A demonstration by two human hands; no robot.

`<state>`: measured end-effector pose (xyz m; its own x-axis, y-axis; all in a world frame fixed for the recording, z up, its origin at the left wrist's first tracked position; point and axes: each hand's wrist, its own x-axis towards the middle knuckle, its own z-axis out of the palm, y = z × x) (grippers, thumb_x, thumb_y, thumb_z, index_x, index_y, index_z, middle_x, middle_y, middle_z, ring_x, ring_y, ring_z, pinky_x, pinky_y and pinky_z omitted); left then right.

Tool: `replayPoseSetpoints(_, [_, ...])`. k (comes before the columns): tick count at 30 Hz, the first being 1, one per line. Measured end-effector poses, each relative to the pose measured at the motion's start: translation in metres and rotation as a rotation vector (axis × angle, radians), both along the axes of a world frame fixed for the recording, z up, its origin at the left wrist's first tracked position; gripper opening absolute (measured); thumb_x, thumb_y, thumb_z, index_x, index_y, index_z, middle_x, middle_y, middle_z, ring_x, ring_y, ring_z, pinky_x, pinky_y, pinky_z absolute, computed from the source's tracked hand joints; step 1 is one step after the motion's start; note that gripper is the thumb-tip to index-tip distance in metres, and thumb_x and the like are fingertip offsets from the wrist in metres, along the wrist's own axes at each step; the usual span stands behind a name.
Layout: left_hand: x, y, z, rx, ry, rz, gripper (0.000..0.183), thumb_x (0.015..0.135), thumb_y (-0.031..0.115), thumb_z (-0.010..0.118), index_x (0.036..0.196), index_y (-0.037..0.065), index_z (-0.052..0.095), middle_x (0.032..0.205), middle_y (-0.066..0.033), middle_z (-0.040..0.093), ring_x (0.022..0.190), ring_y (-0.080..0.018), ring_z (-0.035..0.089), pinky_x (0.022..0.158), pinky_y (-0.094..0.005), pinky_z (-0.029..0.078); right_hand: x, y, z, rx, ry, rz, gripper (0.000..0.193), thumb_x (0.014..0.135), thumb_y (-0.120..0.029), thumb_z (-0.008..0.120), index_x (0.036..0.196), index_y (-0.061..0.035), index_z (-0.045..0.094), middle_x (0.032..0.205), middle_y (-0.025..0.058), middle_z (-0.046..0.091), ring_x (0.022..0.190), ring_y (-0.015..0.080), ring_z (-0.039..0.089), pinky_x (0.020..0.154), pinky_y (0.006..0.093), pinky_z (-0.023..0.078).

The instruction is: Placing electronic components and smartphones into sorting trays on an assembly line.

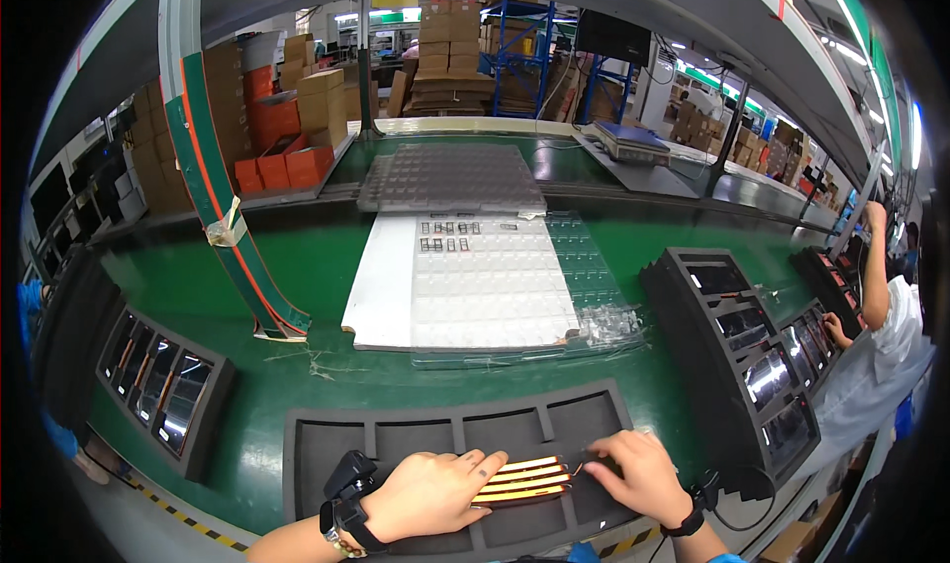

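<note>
Workbench [287,375] in green spans the scene, with stacked cardboard boxes [448,39] beyond its far side. At the far right, a co-worker [871,355] in a pale top has one arm raised and the other hand near black trays. Closer on the right stands a tall stack of black foam trays [683,365], its top one holding dark glossy panels [767,377] in separate compartments. In the middle, a clear moulded tray [495,301] partly overlaps a white board [379,286]; a stack of grey trays [450,175] sits at their far edge. Near the person lies a black foam tray [411,436] divided into compartments, and to its left a tilted one [213,405] carries more glossy panels.

Over the near tray, the left hand [435,489] lies palm down, fingers close together and reaching over the left end of a row of thin orange-edged strips [524,482]; its thumb is hidden. These strips lie side by side over the middle of that tray, between the hands. At their right end, the right hand [638,476] bends its thumb and forefinger toward each other; whether they pinch anything, I cannot tell. A dark band [685,523] circles the right wrist. Small dark-outlined pieces [450,236] sit in rows at the clear tray's far left.
</note>
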<state>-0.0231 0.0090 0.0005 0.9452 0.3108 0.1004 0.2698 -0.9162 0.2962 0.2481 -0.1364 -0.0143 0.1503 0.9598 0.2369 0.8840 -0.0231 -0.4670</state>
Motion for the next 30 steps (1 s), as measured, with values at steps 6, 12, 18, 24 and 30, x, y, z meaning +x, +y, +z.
replayPoseSetpoints(6, [0.001,0.002,0.0,0.005,-0.01,-0.001,0.059,0.083,0.037,0.074,0.129,0.006,0.054,0.09,-0.0054,0.065,0.073,-0.0229,0.07,0.059,-0.0341,0.055,-0.001,0.004,-0.004,-0.147,-0.071,0.224,0.019,0.086,-0.019,0.076,0.095,-0.005,0.066,0.084,0.008,0.063,0.08,0.0295,0.065,0.072,0.0395,0.051])
replayPoseSetpoints(12, [0.0,0.002,0.002,-0.016,0.011,0.007,0.06,0.082,0.032,0.075,0.131,0.005,0.052,0.091,-0.0061,0.064,0.073,-0.0225,0.07,0.061,-0.034,0.056,-0.004,0.006,0.012,-0.237,0.257,0.166,0.015,0.089,-0.008,0.074,0.089,-0.0029,0.061,0.091,0.0106,0.069,0.072,0.0188,0.067,0.064,0.0305,0.052])
replayPoseSetpoints(18, [-0.001,0.002,-0.003,-0.01,-0.013,-0.008,0.06,0.084,0.037,0.074,0.13,0.005,0.052,0.089,-0.0051,0.063,0.073,-0.022,0.07,0.059,-0.0344,0.055,-0.023,0.002,0.02,0.064,0.607,0.213,0.017,0.091,0.003,0.067,0.093,-0.0006,0.05,0.106,0.0206,0.072,0.076,0.0111,0.066,0.065,0.0242,0.054])
replayPoseSetpoints(24, [0.0,0.002,-0.004,-0.009,-0.012,-0.009,0.061,0.083,0.037,0.075,0.13,0.005,0.052,0.091,-0.0052,0.064,0.073,-0.022,0.07,0.058,-0.0344,0.055,-0.027,0.009,0.01,0.104,1.088,0.324,0.024,0.091,0.005,0.066,0.088,-0.0029,0.043,0.104,0.0269,0.07,0.088,0.0169,0.071,0.069,0.0251,0.057])
replayPoseSetpoints(30, [-0.001,0.002,-0.004,-0.014,0.0,0.006,0.061,0.083,0.036,0.075,0.131,0.005,0.052,0.092,-0.005,0.064,0.073,-0.0218,0.07,0.059,-0.0344,0.055,-0.035,0.021,0.014,-0.054,0.818,0.381,0.028,0.086,0.008,0.073,0.087,-0.0012,0.047,0.099,0.0255,0.071,0.09,0.0213,0.074,0.067,0.0257,0.063])
